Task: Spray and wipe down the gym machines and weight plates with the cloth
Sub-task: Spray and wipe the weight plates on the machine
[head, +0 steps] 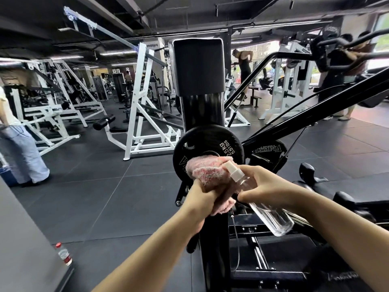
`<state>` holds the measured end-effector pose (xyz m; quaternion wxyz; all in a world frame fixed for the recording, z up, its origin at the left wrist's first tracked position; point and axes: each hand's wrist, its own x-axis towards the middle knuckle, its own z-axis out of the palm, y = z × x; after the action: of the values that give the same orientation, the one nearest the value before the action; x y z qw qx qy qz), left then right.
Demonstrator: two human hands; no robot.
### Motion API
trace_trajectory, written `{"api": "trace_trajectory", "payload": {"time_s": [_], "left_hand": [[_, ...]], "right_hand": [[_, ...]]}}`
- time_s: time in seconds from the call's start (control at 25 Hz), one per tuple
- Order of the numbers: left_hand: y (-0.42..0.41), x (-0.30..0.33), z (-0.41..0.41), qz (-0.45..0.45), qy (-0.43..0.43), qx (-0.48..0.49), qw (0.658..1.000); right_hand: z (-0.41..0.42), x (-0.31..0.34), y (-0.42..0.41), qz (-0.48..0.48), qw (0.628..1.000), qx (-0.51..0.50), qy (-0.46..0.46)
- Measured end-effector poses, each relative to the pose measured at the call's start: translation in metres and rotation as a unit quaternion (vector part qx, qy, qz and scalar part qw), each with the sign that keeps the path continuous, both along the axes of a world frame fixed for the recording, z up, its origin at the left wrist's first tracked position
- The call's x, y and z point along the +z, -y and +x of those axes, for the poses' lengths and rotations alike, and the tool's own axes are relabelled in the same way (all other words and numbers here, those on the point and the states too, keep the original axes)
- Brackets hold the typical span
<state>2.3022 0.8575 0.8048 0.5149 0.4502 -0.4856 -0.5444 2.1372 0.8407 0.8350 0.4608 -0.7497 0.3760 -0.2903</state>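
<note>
A black weight plate (212, 142) marked 2.5 kg hangs on the black machine's upright post (201, 110). My left hand (199, 197) grips a bunched pink cloth (207, 171) just in front of the plate's lower half. My right hand (267, 186) holds a clear spray bottle (267, 211), its white nozzle pointing at the cloth. A second plate (271, 151) with OLYMPIA lettering sits behind to the right.
A black pad (199, 66) tops the post. White machine frames (147, 114) stand on the dark floor to the left. A person in light trousers (19, 148) stands far left. A small water bottle (64, 253) rests on a grey ledge. Other people are at the back right.
</note>
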Motion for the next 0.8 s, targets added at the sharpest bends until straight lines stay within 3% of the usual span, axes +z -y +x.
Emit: {"api": "trace_trajectory", "payload": {"time_s": [0.12,0.32,0.4,0.44,0.48,0.56,0.64,0.68,0.72,0.8], "left_hand": [[-0.014,-0.006,0.012,-0.038,0.054,0.040,0.997],[-0.009,0.029,0.034,-0.094,-0.017,0.027,0.995],[0.017,0.052,0.039,-0.163,-0.007,0.059,0.985],[0.036,0.061,0.042,-0.225,0.045,0.085,0.970],[0.057,0.068,0.044,-0.285,0.130,0.111,0.943],[0.092,0.071,0.042,-0.350,0.362,0.105,0.857],[0.113,0.068,0.038,-0.332,0.570,0.066,0.749],[0.117,0.067,0.036,-0.328,0.655,0.056,0.678],[0.119,0.066,0.035,-0.327,0.719,0.050,0.612],[0.122,0.063,0.040,-0.354,0.767,0.036,0.533]], "right_hand": [[-0.005,0.010,-0.002,0.002,1.000,-0.006,0.011],[-0.010,0.024,0.003,0.024,0.998,-0.019,0.063],[-0.009,0.025,0.012,0.005,0.996,-0.058,0.063],[-0.008,0.027,0.017,-0.015,0.994,-0.089,0.061],[-0.006,0.028,0.023,-0.035,0.990,-0.121,0.064],[-0.004,0.029,0.038,-0.069,0.978,-0.184,0.074],[-0.003,0.027,0.053,-0.114,0.961,-0.250,0.040],[-0.004,0.027,0.059,-0.127,0.955,-0.270,0.011],[-0.004,0.027,0.065,-0.130,0.951,-0.282,-0.009],[-0.002,0.026,0.077,-0.123,0.949,-0.290,-0.022]]}}
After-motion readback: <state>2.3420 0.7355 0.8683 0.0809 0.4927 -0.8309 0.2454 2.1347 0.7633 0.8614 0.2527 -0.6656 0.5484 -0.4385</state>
